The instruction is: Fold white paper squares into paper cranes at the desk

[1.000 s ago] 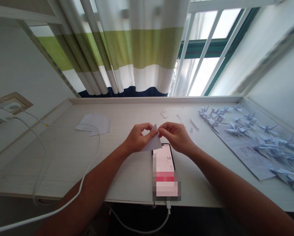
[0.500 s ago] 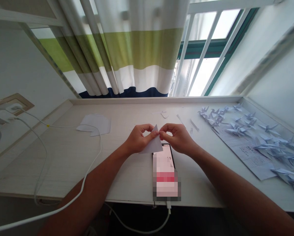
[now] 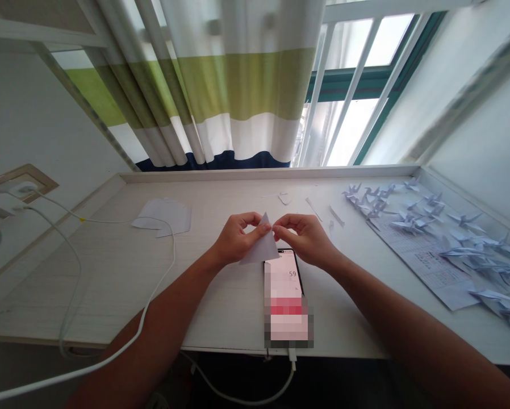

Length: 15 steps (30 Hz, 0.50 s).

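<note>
You've got a folded white paper triangle (image 3: 261, 245) held up between your hands, point up, just above the far end of a phone (image 3: 284, 267). Your left hand (image 3: 240, 238) pinches it with thumb and fingers; your right hand (image 3: 304, 238) pinches its right edge with the fingertips. Against the earlier frame, the triangle sits slightly further left and the phone's number reads 59, not 58. There's room to your left, toward a loose paper sheet (image 3: 163, 217) and white cable (image 3: 172, 255); paper cranes (image 3: 425, 227) lie well right. The surface (image 3: 88, 284) ends just past the phone's near end.

Two hands (image 3: 238, 240) (image 3: 306, 240), one folded paper (image 3: 261, 247)
</note>
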### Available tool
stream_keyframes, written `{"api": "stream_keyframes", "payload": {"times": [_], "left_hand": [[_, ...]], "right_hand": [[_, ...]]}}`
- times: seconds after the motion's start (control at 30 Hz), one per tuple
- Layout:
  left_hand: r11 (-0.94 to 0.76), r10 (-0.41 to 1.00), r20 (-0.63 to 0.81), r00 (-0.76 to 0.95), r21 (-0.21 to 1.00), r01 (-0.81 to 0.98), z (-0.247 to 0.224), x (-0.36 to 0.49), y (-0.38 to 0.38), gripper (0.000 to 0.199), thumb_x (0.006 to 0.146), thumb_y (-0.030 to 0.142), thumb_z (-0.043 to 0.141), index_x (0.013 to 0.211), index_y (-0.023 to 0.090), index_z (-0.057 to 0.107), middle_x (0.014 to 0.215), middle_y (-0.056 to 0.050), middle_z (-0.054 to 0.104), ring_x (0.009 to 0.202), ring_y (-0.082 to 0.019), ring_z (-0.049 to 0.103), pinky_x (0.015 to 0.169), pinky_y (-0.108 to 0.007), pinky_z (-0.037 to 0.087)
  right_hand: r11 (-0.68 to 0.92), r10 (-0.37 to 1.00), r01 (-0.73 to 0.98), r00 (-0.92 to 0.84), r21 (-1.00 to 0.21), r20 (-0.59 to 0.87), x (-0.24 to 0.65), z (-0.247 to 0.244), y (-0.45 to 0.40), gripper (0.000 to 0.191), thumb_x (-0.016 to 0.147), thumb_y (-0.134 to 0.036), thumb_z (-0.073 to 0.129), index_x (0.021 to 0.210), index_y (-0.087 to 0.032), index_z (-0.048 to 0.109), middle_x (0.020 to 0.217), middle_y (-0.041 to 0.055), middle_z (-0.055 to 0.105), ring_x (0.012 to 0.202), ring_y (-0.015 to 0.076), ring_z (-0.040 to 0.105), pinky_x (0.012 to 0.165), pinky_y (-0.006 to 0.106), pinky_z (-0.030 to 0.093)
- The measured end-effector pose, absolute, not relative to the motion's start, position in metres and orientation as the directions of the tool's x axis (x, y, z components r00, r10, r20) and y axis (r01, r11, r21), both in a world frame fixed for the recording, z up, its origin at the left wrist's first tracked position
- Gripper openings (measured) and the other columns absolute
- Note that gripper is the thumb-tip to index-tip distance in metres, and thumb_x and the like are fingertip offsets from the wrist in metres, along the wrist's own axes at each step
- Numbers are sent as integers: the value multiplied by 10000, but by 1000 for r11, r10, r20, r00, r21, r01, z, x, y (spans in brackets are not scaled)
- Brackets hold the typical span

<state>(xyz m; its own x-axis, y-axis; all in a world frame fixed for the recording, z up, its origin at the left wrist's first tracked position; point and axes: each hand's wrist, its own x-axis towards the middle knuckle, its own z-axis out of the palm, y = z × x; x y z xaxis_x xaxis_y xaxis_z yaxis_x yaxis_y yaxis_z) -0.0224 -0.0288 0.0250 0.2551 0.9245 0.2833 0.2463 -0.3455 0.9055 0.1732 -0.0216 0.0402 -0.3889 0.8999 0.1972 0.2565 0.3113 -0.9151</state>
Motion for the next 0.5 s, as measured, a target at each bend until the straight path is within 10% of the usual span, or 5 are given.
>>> {"api": "stream_keyframes", "payload": {"times": [0.5], "left_hand": [[-354,913,284,293,909,222,19,-18,-28,265,898,382,666,805,137,708,793,-40,717,755,-151,628,715,-251,465]], "right_hand": [[325,904,276,-371,-905,211,172,32,-21,136,787,-178,592,676,-168,668,670,11,686,641,143,601,598,265,454]]}}
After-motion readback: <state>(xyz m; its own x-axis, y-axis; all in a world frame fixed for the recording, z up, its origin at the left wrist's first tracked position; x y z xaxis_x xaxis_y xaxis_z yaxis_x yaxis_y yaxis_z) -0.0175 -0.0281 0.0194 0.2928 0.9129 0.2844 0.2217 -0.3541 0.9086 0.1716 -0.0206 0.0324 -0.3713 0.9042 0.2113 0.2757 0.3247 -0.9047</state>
